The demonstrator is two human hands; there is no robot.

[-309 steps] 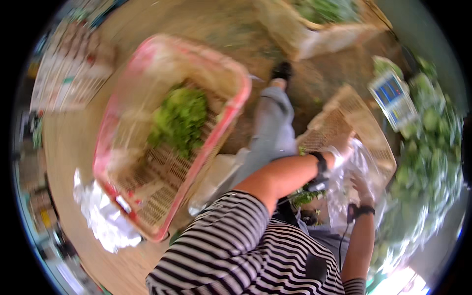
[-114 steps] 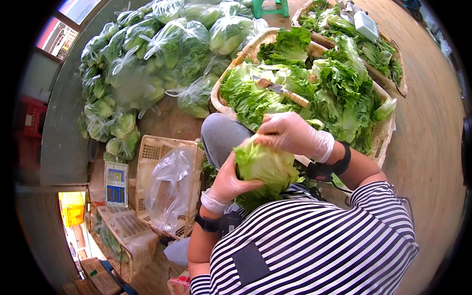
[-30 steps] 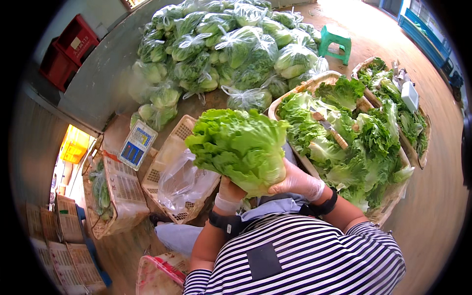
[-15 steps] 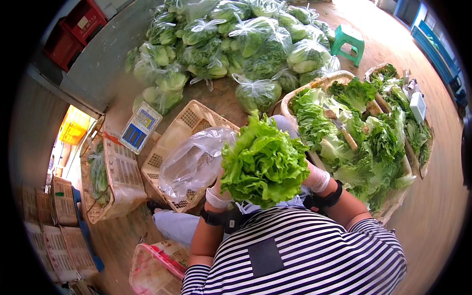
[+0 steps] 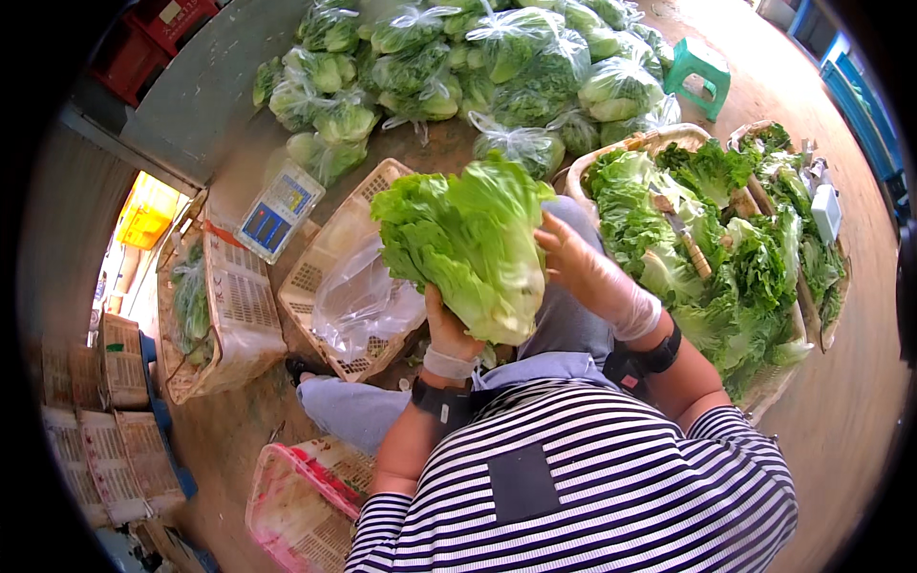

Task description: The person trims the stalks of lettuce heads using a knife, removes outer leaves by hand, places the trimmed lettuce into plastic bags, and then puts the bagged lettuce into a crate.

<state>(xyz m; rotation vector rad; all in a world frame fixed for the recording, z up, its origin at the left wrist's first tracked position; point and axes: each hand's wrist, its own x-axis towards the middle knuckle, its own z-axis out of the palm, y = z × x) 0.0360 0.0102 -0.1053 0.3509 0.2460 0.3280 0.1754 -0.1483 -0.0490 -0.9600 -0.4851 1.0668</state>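
Head view: gripped the lettuce [image 5: 468, 248] low with the left hand [image 5: 449, 329], cupped against its lower edge, probably to bear weight without squeezing hard. Held the right hand [image 5: 587, 270] loosely spread, grasping nothing, probably free thanks to that support; could not tell about contact. Had the lettuce at one o'clock from the left hand, ten o'clock from the right hand.

1 left hand [image 5: 447, 329], 1 right hand [image 5: 597, 277], 1 lettuce head [image 5: 478, 253].
Right of fingers [image 5: 562, 244]: 2 leaf-filled baskets [image 5: 659, 140], 1 knife [image 5: 696, 256], 1 white box [image 5: 826, 212]. Ahead: 1 green stool [image 5: 700, 63]; bagged greens [image 5: 521, 48], many, overlap too much to count. Left: 1 scale [image 5: 280, 210], 1 beige crate [image 5: 300, 277] with 1 clear bag [image 5: 358, 301], 1 crate of greens [image 5: 244, 310], 1 yellow crate [image 5: 146, 212], 2 red crates [image 5: 170, 24] farther off. Below left: 1 pink-rimmed crate [image 5: 296, 511].
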